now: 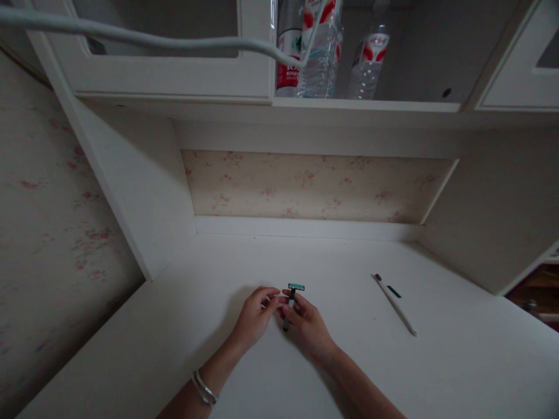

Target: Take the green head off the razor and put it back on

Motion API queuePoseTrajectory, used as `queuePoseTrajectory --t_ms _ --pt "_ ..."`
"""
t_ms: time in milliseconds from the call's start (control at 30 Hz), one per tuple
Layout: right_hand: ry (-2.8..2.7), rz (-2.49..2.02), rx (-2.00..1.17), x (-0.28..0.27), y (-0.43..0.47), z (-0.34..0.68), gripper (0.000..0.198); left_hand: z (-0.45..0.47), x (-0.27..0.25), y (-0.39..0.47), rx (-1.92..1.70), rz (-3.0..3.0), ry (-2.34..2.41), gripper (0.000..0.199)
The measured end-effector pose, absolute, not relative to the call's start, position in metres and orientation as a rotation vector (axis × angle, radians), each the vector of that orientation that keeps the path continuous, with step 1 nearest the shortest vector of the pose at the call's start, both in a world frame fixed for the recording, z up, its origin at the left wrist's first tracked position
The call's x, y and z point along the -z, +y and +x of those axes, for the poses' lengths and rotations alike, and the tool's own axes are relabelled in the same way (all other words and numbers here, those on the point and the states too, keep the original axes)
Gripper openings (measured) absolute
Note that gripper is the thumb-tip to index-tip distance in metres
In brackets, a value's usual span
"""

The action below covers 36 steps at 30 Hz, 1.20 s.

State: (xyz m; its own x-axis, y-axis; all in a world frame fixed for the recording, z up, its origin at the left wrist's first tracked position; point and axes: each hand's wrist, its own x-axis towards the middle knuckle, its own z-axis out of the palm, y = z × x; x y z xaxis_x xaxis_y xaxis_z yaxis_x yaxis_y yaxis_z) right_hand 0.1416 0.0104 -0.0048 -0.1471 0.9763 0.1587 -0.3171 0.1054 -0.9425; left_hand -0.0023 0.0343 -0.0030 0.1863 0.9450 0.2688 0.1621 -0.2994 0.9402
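A razor point(289, 311) with a dark handle and a green-edged head is held upright in my right hand point(308, 329), its head above the fingers. My right thumb and fingers close around the handle. Just left of it, my left hand point(254, 317) has its thumb and fingers curled together near the razor's neck. Whether something small sits between those left fingertips is too fine to make out. On the white tabletop point(209, 273) to the right lies a slim white toothbrush point(397, 308) with a dark head. Beside it is a small dark green strip point(394, 291).
Above the desk, an open cupboard shelf point(406, 105) holds several plastic bottles point(369, 67). A pale cable or bar point(174, 42) crosses the upper view. White side panels point(126, 174) flank the desk, with a flowered wall panel point(305, 186) behind.
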Motion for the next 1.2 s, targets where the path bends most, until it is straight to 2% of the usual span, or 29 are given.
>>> queuePoseTrajectory --t_ms 200,367,467,667,833,1200 --pt "-1.177 -0.894 -1.252 0.007 0.014 0.149 0.043 -0.001 0.007 0.034 -1.116 1.645 1.113 0.033" --pt "-1.394 -1.213 -0.741 0.007 0.029 0.188 0.032 0.002 0.015 0.035 -1.048 1.637 1.165 0.034" --pt "-1.424 -1.400 -0.477 0.002 0.039 0.224 0.035 0.004 0.019 0.034 -0.987 1.664 1.155 0.033" --pt "-1.298 -1.820 -0.227 0.007 0.044 0.297 0.039 0.004 0.023 0.034 -0.980 1.659 1.142 0.031" --pt "-1.335 -2.157 0.114 0.013 0.035 0.341 0.035 0.004 0.028 0.034 -0.977 1.658 1.129 0.031" --pt "-1.355 -2.498 0.083 0.016 0.037 0.355 0.035 0.004 0.031 0.034 -0.946 1.692 1.116 0.031"
